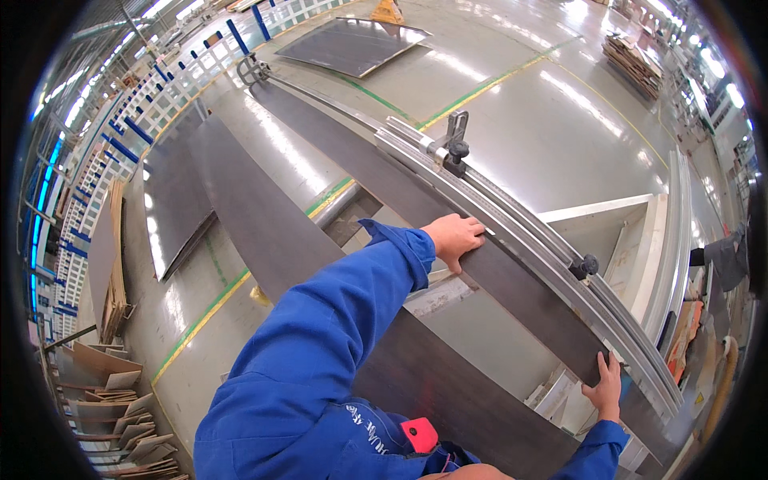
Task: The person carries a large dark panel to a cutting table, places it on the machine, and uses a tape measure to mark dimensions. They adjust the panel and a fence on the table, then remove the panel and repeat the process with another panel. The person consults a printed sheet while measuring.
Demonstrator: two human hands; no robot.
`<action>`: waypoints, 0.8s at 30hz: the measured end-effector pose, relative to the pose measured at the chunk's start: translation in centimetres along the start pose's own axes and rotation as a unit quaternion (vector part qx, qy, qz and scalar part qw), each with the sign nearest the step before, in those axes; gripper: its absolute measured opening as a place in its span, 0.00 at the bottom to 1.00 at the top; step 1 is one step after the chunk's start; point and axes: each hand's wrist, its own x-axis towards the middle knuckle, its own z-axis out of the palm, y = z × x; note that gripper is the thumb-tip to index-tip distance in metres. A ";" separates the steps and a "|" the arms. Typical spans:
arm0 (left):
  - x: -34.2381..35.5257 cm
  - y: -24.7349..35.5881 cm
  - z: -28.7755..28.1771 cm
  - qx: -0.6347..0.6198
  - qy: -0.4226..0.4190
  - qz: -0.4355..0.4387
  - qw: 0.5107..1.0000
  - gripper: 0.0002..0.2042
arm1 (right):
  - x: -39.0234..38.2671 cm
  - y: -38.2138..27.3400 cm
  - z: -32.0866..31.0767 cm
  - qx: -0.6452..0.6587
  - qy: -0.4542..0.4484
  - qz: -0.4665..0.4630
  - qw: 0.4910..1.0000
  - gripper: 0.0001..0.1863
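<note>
A long, narrow dark board (pixel 536 292) runs diagonally along a silver metal guide rail (pixel 512 212). My left hand (pixel 454 238) grips it about midway, fingers bent over its top toward the rail and thumb at the near edge. Farther right, my right hand (pixel 606 390) rests on the board close to its right end, with fingers stretched and thumb spread apart. Both sleeves are blue. A second long dark board (pixel 272 224) lies nearer my body, roughly alongside the first, partly hidden by my left arm.
A black clamp stop (pixel 456 152) and a black knob (pixel 586 266) sit on the rail. Beyond it is a white frame (pixel 656 240). Dark panels (pixel 172 192) lie at left, another dark panel (pixel 352 44) at the back. Offcuts (pixel 132 424) stand in a rack at lower left.
</note>
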 end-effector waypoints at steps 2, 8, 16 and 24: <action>0.4 -0.4 0.2 -0.004 -0.028 -0.014 0.999 0.42 | 0.0 0.2 0.3 -0.002 0.010 0.011 1.000 0.54; -0.2 -0.5 1.1 -0.030 -0.008 -0.039 0.999 0.40 | -2.1 -1.4 1.9 -0.025 0.073 0.071 0.994 0.41; -0.2 2.7 2.5 -0.025 0.029 -0.060 0.997 0.41 | -10.7 -6.3 6.3 0.074 0.222 0.313 0.920 0.29; 0.2 22.3 5.0 -0.241 -0.076 0.040 0.967 0.37 | -27.6 -16.3 8.3 -0.013 0.332 0.700 0.633 0.41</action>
